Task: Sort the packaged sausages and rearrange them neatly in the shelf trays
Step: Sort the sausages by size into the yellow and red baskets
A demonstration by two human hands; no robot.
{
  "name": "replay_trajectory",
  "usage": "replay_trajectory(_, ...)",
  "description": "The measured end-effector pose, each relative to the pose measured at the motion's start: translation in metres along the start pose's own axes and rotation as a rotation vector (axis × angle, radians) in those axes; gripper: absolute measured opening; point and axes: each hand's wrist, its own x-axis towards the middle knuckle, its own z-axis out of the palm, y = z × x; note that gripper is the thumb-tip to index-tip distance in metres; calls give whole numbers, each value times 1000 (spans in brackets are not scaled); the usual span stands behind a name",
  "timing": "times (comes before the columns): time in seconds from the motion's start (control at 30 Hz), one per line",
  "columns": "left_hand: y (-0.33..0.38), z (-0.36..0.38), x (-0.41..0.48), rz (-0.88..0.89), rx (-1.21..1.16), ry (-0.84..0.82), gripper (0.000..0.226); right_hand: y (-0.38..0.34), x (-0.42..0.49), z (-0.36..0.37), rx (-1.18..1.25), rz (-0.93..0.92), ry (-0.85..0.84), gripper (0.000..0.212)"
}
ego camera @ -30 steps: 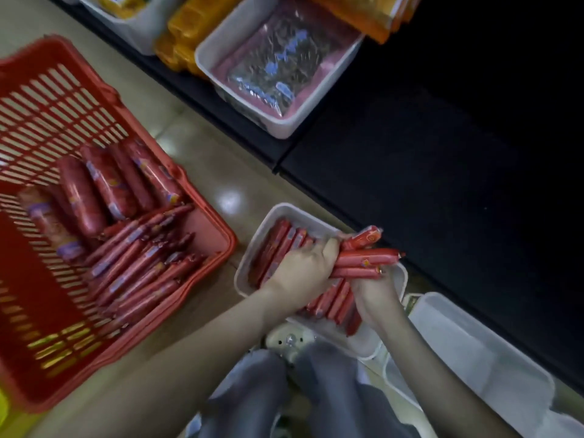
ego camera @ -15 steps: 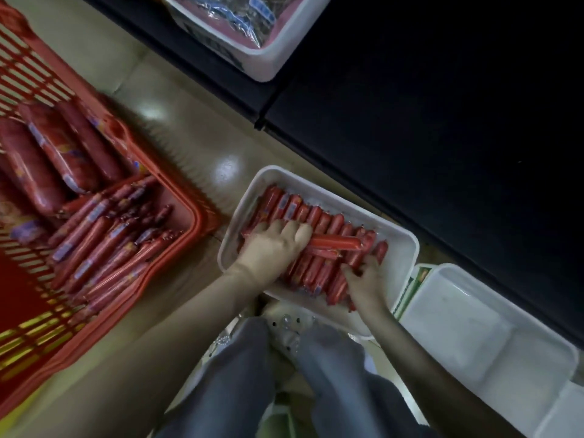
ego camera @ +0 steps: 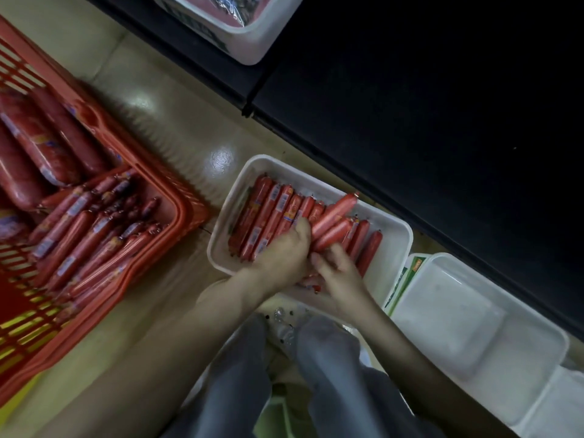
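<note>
One wide-angle camera on my head, looking forward and steeply down.
It sits close above the work: my left hand [ego camera: 281, 252] and right hand [ego camera: 339, 273] meet just below mid-frame over the white tray [ego camera: 392, 241] of sausages [ego camera: 268, 216], my knees [ego camera: 240, 358] fill the bottom edge, the red basket [ego camera: 186, 213] runs off the left, and the dark shelf [ego camera: 410, 105] crosses the tilted frame's upper right.

A red slatted basket [ego camera: 185, 214] sits on glossy beige floor tiles [ego camera: 164, 116]. Beyond the basket and to its right runs a black shelf base [ego camera: 410, 105], and high above the basket's far corner lies a clear packet [ego camera: 230, 3] of dark contents with blue print. Right of the basket and nearer the camera are grey trouser legs [ego camera: 240, 374]; farther right shows the edge of a green-and-white card [ego camera: 413, 268].
</note>
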Motion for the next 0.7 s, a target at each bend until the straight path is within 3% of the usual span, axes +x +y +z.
replay_trajectory(0.07, 0, 4, 1, 71, -191, -89, 40, 2, -2, -2, 31, 9, 90, 13)
replay_trajectory(0.17, -1, 5, 2, 62, -264, -190, 47, 4, -6, -16, 48, 30, 168, 11)
replay_trajectory(0.3, -4, 14, 6, -60, -389, -159, 46, 16, 3, -39, -260, 42, 421, 12)
replay_trajectory(0.4, -6, 18, 7, -122, -424, -109, 50, 23, 15, -45, -523, 47, 364, 30)
replay_trajectory(0.47, -5, 21, 5, -128, -401, -71, 49, 21, 17, -39, -557, 39, 278, 52)
replay_trajectory(0.57, 2, 32, 4, -88, -305, -54, 51, 22, 14, -33, -631, -44, 312, 74)
replay_trajectory(0.7, 8, 46, 3, 77, -289, -177, 60, 18, 1, -23, -413, -181, 281, 73)
